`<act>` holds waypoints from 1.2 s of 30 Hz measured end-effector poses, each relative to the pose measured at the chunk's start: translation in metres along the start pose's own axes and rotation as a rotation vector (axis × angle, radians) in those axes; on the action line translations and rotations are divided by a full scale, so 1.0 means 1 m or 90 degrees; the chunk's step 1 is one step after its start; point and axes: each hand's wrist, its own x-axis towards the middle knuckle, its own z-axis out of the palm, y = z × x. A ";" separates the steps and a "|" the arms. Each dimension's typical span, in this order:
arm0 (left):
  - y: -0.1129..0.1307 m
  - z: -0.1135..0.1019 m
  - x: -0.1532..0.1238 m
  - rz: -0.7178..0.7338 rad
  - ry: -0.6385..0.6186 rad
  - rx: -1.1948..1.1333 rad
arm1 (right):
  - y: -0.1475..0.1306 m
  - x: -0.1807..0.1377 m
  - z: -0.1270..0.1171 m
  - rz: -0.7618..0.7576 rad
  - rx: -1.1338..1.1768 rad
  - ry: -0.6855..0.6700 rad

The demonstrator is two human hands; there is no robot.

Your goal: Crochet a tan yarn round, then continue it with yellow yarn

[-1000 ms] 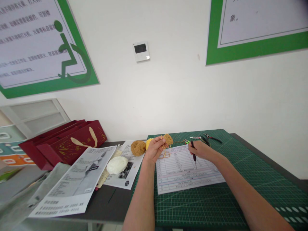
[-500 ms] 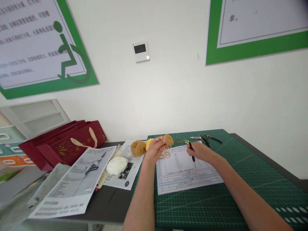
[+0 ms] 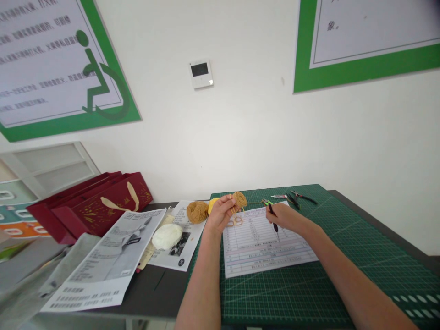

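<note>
2 green-bordered signs on a white wall, screened panel between them, red gift bags

Head view (the only one) — facing the wall, tilted down, table below

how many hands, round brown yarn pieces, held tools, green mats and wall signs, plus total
Hands: 2 (left hand, right hand)
Round brown yarn pieces: 2 (yarn ball, held piece)
Held tools: 1 (dark tool)
Green mats: 1 (green mat)
Wall signs: 2 (left sign, right sign)
Total: 8

Craft workspace with cutting mat
</note>
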 end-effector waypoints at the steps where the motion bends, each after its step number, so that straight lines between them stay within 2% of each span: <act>1: 0.000 0.000 0.000 0.000 -0.001 0.000 | 0.000 0.000 0.000 0.000 0.013 -0.001; 7: -0.002 -0.001 0.000 0.002 -0.002 -0.002 | -0.001 -0.001 0.005 -0.035 0.196 -0.056; 12: 0.000 0.001 -0.001 0.004 -0.003 -0.001 | -0.010 -0.003 0.012 -0.064 0.329 -0.136; 16: 0.000 0.003 -0.002 -0.003 0.001 0.008 | -0.013 -0.003 0.011 -0.081 0.367 -0.162; 21: -0.002 0.003 -0.001 -0.015 0.007 0.021 | -0.008 0.000 0.007 -0.089 0.490 -0.170; 23: -0.002 0.003 -0.001 -0.014 0.011 0.023 | -0.007 0.002 0.006 -0.088 0.531 -0.140; 25: -0.003 0.003 -0.001 -0.014 0.011 0.024 | -0.006 0.003 0.005 -0.074 0.555 -0.070; 29: -0.004 0.004 -0.002 -0.014 -0.004 0.036 | -0.005 0.005 0.004 -0.044 0.548 0.161; 31: -0.005 0.007 -0.003 -0.018 -0.018 0.049 | -0.005 0.006 0.004 -0.046 0.549 0.247; 33: -0.006 0.009 -0.004 -0.027 -0.034 0.067 | -0.005 0.007 0.005 -0.049 0.563 0.280; 36: -0.009 0.013 -0.004 -0.041 -0.066 0.093 | -0.007 0.007 0.010 -0.054 0.564 0.269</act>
